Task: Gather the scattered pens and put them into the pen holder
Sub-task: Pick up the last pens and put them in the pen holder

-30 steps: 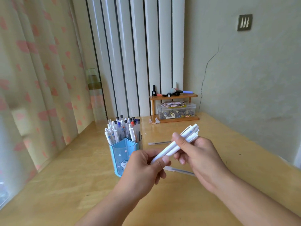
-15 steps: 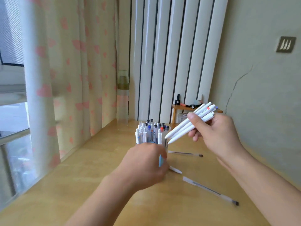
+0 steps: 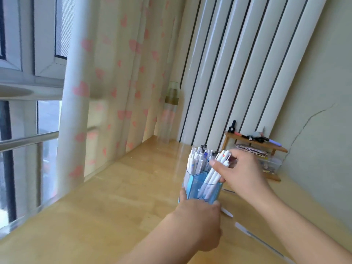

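The right hand's fingers curl round a bundle of white pens, pinching it about mid-barrel, with the lower ends already inside the front compartment of the blue pen holder and the clicker ends sticking up past the thumb. The right hand hovers just above and to the right of the holder's rim. The left hand grips the holder low down from the near side, a thumb on one wall and a fingertip showing on the other, steadying it on the table.

The holder is a translucent, multi-sided cup, and its rear compartments are already packed with upright pens. It looks light and likely to tip or slide under a sideways push, so bracing its base makes sense. The pens in the bundle seem light, stiff and smooth; held together they could slip past one another, so a firm pinch near the middle should keep them aligned until their tips reach the bottom.

Other pens lie loose on the table to the right of the holder: a short white one just beside the left hand and a long clear one nearer the camera. Each would be easiest to lift by the middle of its barrel.
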